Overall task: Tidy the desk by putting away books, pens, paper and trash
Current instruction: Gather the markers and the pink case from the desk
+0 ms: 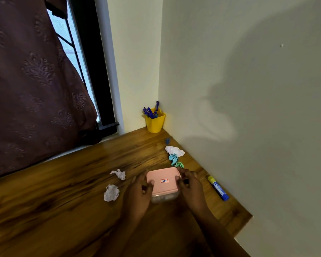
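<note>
1. The pink-lidded box was on the wooden desk, near the right-hand wall, directly before the person.
2. The left hand and right hand were each curled round an opposite side edge, grasping the box. This was judged a two-sided grip for working the lid; opening or closing could not be told.
3. The lid faced up and level. The box was near-square, with its slightly longer side running left to right.
4. Two crumpled white papers lay just left of the box, and a white wad and teal wad beyond it. The box was judged to be placed amid the scraps to receive them.
5. Pens stood upright in the yellow cup in the corner. The glue stick lay along the wall, yellow end towards that corner.
</note>
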Available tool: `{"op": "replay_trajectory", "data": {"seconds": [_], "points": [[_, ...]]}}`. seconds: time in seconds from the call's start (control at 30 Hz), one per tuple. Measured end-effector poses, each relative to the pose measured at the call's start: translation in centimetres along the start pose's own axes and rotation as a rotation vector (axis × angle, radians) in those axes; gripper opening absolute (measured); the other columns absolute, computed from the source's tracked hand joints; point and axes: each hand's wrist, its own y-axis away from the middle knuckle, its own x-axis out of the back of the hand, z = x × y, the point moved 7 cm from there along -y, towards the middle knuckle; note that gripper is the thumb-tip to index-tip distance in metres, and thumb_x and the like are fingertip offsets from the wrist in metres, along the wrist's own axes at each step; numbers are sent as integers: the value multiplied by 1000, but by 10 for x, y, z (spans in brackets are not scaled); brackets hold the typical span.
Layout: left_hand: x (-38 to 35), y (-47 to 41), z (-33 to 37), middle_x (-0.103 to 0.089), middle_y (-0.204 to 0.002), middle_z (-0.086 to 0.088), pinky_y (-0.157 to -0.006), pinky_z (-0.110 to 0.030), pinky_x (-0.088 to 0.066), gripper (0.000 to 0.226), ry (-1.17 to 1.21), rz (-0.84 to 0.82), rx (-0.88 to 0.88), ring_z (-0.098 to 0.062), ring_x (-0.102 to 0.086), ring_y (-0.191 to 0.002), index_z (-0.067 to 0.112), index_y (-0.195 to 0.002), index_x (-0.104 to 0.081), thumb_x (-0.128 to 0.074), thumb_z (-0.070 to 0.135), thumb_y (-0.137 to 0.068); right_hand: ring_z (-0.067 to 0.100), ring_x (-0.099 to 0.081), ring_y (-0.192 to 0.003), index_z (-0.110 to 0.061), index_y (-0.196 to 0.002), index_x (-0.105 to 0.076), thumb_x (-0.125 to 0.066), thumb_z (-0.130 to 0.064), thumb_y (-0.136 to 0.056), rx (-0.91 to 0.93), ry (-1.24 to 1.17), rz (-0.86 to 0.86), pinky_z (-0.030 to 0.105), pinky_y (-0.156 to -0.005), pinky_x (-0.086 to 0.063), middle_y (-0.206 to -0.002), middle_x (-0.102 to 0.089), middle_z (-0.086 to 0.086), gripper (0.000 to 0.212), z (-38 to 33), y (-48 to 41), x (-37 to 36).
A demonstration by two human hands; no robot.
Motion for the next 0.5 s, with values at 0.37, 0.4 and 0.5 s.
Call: {"op": "replay_trajectory", "data": {"seconds": [0.37,0.4,0.5], "points": [[9,6,29,-27,-154,-7,-106,-33,-32,56,-194,34,-72,-23,-32,-137,20,-150,-22,-36,36,-98,19,-48,-121,-17,-134,-44,-48,-27,-96,206,318,-3,23,-92,-39,-135,-47,4,39,-41,-8,22],[17,0,39,-27,-154,-7,-109,-37,-32,58,-194,96,-120,-25,-31,-138,20,-150,-21,-36,38,-98,21,-45,-125,-16,-135,-44,-48,-28,-96,233,242,65,24,-95,-36,-136,-47,5,40,-52,-14,33],[25,-28,71,-28,-154,-7,-116,-47,-19,57,-335,186,-183,-27,-28,-140,17,-150,-21,-31,41,-99,22,-40,-130,-16,-138,-42,-41,-32,-99,252,182,113,29,-103,-33,-141,-46,6,42,-76,-41,39]]}}
